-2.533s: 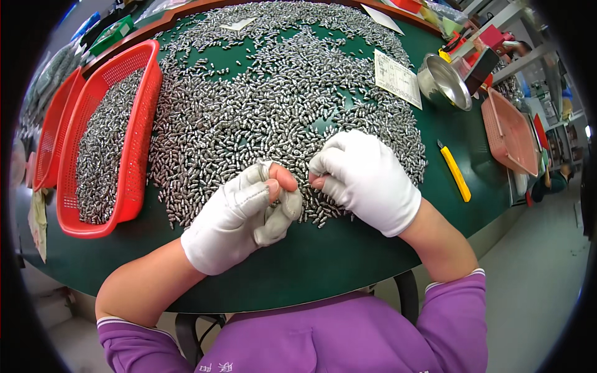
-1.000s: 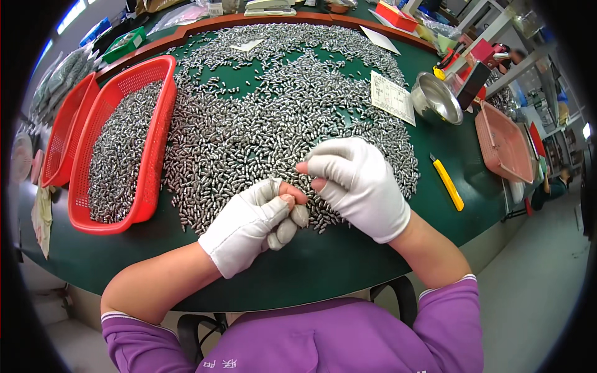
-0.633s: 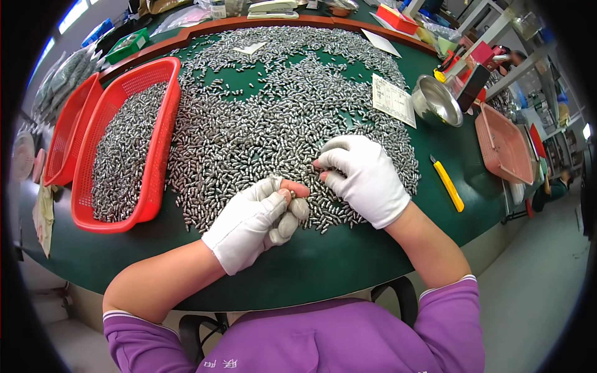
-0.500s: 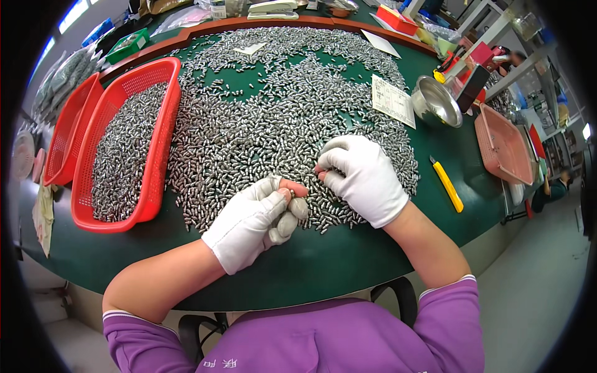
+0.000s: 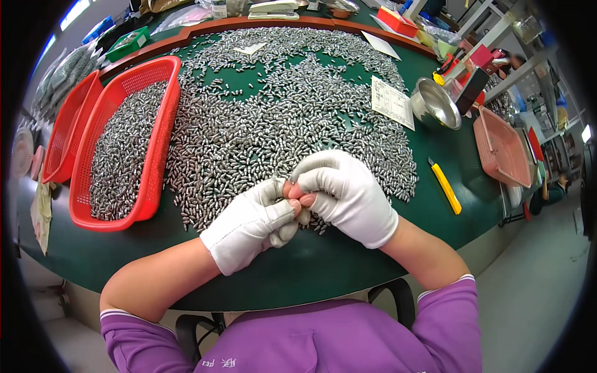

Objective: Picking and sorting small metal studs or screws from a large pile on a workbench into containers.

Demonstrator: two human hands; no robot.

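- The left hand (image 5: 249,227) and right hand (image 5: 345,196) meet fingertip to fingertip, pinched on small metal pieces (image 5: 303,217) at the near edge of the metal pile (image 5: 280,118).
- The pile covers the green counter (image 5: 348,273), right of the red basket (image 5: 127,146).
- Likely risk: gloved fingertips lose grip, and a piece drops back into the pile, unsorted.
- A piece rolling off the near edge is possible.

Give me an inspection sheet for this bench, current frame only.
Surface: green table, round edge, mostly covered.
Job's things: small metal parts spread in a wide layer; more fill the red basket.
Clutter: second red basket, steel bowl, paper slip, yellow knife, pink tray.
Hands: left hand and right hand, white-gloved, fingertips together at the pile's near edge.
Cables: nothing seen.
Surroundings: shelving right, grey floor.
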